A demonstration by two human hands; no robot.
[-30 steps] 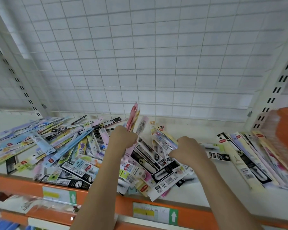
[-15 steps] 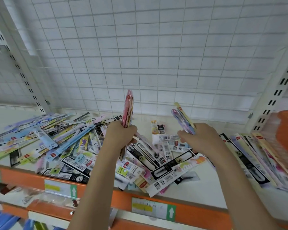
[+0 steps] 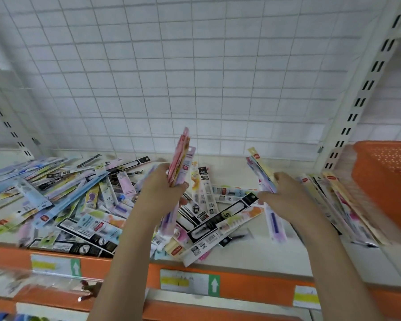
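A loose heap of long, flat toothbrush packets [image 3: 83,205] covers the left and middle of a white shelf [image 3: 252,253]. My left hand [image 3: 159,193] grips a small upright bundle of pink packets [image 3: 180,156] above the heap. To its right, my right hand [image 3: 287,198] holds a few purple and yellow packets [image 3: 261,170], tilted to the left, a little above the shelf. Their lower ends hang down below my right hand.
A neater row of packets [image 3: 338,205] lies at the right, beside an orange basket [image 3: 387,172]. A white wire grid [image 3: 195,77] backs the shelf. The orange front rail [image 3: 241,286] carries price labels with green arrows. Slotted uprights [image 3: 361,96] stand at both sides.
My right hand has lifted its packets off the heap and carried them to the right. My left hand has raised its bundle more upright.
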